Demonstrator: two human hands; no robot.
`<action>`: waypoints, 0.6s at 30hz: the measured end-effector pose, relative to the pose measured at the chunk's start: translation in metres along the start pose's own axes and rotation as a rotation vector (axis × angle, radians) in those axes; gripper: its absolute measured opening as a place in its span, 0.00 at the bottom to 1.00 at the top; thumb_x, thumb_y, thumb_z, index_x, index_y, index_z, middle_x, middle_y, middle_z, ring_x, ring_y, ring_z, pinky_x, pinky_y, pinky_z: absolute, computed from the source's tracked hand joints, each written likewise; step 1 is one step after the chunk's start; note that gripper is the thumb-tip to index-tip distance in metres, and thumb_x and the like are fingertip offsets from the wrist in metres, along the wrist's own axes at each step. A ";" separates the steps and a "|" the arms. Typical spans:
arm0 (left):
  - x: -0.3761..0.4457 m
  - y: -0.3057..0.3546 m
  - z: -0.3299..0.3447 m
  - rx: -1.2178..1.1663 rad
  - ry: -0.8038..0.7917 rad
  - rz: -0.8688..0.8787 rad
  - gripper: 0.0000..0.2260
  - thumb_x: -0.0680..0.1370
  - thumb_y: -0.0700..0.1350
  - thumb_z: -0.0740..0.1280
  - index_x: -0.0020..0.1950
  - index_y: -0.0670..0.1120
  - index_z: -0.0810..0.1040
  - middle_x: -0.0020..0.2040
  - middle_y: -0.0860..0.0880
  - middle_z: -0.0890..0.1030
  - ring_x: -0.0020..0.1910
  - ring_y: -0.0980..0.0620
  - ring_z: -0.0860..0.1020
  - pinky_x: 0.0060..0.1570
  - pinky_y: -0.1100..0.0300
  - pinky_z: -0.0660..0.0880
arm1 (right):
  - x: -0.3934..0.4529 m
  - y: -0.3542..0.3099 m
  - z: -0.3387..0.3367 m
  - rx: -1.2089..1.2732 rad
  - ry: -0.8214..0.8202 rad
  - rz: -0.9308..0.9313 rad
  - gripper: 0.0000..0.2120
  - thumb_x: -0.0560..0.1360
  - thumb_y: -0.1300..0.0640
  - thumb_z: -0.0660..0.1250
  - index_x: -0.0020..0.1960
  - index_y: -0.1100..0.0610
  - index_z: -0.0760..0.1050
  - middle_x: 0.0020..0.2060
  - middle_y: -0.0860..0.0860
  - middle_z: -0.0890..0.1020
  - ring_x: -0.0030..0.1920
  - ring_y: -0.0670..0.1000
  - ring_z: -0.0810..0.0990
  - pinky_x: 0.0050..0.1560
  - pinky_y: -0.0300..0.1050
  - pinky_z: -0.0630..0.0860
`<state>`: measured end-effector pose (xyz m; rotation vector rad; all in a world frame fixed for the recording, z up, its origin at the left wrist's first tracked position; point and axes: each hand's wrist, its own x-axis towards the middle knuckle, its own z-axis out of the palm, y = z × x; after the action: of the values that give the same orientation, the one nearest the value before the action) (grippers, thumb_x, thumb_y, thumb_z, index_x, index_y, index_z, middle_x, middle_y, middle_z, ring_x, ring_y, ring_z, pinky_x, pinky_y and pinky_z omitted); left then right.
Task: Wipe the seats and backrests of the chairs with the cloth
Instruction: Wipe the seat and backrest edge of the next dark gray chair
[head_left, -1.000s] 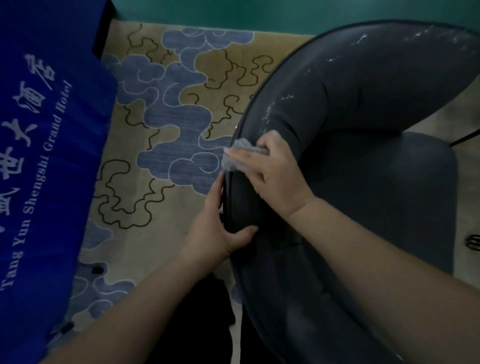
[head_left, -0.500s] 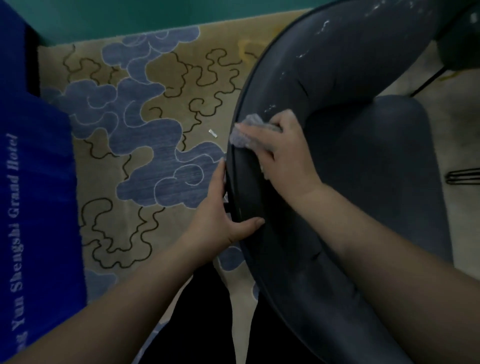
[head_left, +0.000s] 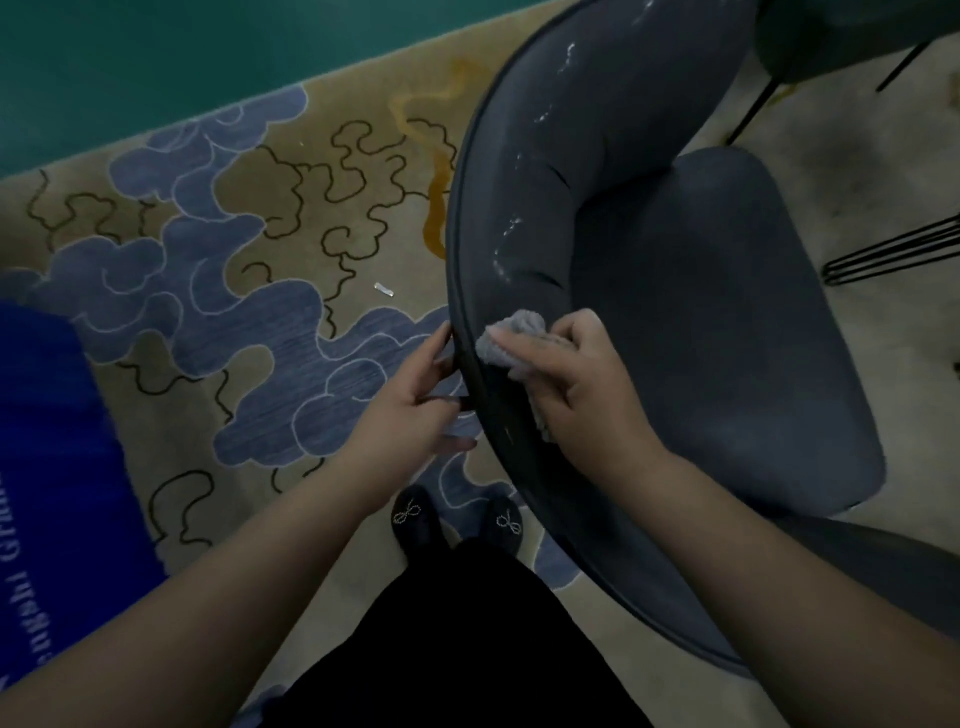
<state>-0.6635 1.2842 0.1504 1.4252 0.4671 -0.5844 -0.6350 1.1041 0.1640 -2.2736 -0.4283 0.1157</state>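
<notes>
A dark blue-grey upholstered chair fills the right half, with a curved backrest (head_left: 566, 135) bearing pale smears and a padded seat (head_left: 727, 353). My right hand (head_left: 582, 389) grips a bunched grey cloth (head_left: 511, 338) and presses it on the inner face of the backrest just inside the rim. My left hand (head_left: 410, 405) lies against the outer side of that rim, fingers touching it, thumb below and off the padding.
A blue printed tablecloth (head_left: 52, 467) hangs at the left edge. Patterned carpet (head_left: 234, 312) carries a small white scrap (head_left: 383, 289) and a yellow stain (head_left: 439, 208). Black metal legs (head_left: 883, 254) of another chair stand at the right. My shoes (head_left: 415, 519) are beside the chair's back.
My left thumb has come off the backrest's inner side; that hand now sits only on the outside. My right hand keeps rubbing the cloth on the rim. The view has tilted down.
</notes>
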 end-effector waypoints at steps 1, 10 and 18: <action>0.000 0.001 -0.001 0.001 -0.004 -0.008 0.35 0.78 0.29 0.57 0.77 0.62 0.60 0.72 0.55 0.71 0.57 0.53 0.81 0.45 0.54 0.81 | -0.008 -0.001 -0.002 -0.016 -0.014 -0.008 0.17 0.75 0.62 0.65 0.62 0.51 0.78 0.45 0.54 0.68 0.44 0.51 0.72 0.46 0.39 0.74; -0.013 -0.003 0.004 0.148 -0.020 -0.033 0.42 0.75 0.26 0.58 0.73 0.70 0.60 0.65 0.68 0.70 0.56 0.57 0.81 0.42 0.60 0.79 | -0.013 -0.015 -0.023 -0.169 -0.093 -0.033 0.13 0.77 0.55 0.62 0.56 0.51 0.82 0.44 0.55 0.70 0.43 0.53 0.70 0.42 0.43 0.69; -0.020 0.006 0.007 0.326 0.041 -0.006 0.42 0.75 0.30 0.61 0.64 0.80 0.61 0.49 0.82 0.69 0.47 0.53 0.82 0.38 0.54 0.76 | -0.051 -0.007 -0.028 -0.163 -0.344 -0.049 0.09 0.76 0.52 0.67 0.54 0.46 0.83 0.45 0.53 0.68 0.48 0.54 0.71 0.47 0.56 0.74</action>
<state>-0.6757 1.2796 0.1682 1.7485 0.4218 -0.6587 -0.6787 1.0709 0.1853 -2.4058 -0.6937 0.4667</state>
